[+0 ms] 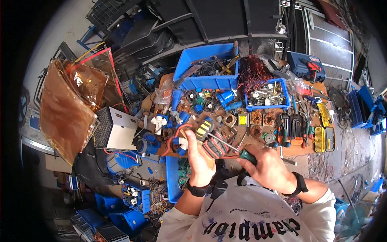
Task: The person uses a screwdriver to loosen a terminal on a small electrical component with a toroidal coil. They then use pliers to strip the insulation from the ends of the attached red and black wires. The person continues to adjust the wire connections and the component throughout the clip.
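Observation:
My left hand (198, 161) holds an orange item (209, 157) topped with ridged yellow-black and red-grey pieces (214, 145), above the front of the cluttered workbench; what it is I cannot make out. My right hand (268, 169) is closed around the green handle of a screwdriver (247, 156), whose metal shaft points up-left across the held item. A red wire (173, 137) curves beside my left hand, near white and blue plastic fittings (181, 147).
Parts and hand tools crowd the wooden bench (306, 88). Behind are blue crates (205, 82) and a drill on its case (306, 62). A white-grey box (121, 129) and brown sheet (64, 113) stand left. More blue bins (135, 201) lie below at left.

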`<control>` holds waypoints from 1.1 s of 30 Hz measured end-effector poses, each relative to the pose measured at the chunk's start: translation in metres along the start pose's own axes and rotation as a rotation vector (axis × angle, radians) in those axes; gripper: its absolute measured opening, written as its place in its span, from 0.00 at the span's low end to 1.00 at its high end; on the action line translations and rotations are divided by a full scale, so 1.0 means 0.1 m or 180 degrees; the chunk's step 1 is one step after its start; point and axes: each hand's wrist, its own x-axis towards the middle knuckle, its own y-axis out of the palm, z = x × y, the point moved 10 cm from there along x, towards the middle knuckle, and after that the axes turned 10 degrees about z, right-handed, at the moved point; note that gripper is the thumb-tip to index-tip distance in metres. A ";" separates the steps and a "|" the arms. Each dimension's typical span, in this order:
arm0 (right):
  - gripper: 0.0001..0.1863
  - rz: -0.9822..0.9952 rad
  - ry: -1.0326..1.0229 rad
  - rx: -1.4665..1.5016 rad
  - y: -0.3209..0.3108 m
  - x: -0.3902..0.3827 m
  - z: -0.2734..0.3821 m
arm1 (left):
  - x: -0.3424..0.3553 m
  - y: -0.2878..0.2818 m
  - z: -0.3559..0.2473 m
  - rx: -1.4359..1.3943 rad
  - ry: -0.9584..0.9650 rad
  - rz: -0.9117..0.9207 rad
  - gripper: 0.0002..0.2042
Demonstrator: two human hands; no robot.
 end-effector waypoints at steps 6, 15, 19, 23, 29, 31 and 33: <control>0.13 0.0538 0.0056 -0.0149 -0.13 0.09 0.00 | 0.11 -0.07 0.05 0.0025 -0.0236 0.0271 0.31; 0.16 0.0793 -0.0035 -0.0816 -0.36 0.10 0.28 | 0.04 0.06 0.05 -0.0099 -0.0331 0.0823 0.30; 0.16 0.0833 -0.0009 -0.0848 -0.36 0.13 0.34 | -0.01 0.11 0.06 -0.0208 -0.0354 0.0483 0.34; 0.15 0.0720 -0.0023 -0.0321 -0.26 0.14 0.24 | -0.06 0.15 -0.01 -0.0447 -0.0297 0.0689 0.38; 0.12 0.0422 0.0059 0.0287 -0.11 0.11 0.13 | -0.06 0.09 -0.02 -0.0396 -0.0072 0.0564 0.40; 0.12 0.0300 -0.0084 0.0440 -0.07 0.09 0.09 | -0.06 0.08 -0.01 -0.0429 -0.0040 0.0517 0.40; 0.12 0.0283 -0.0021 0.0563 -0.03 0.06 0.05 | -0.08 0.10 -0.05 -0.0389 0.0073 0.0641 0.38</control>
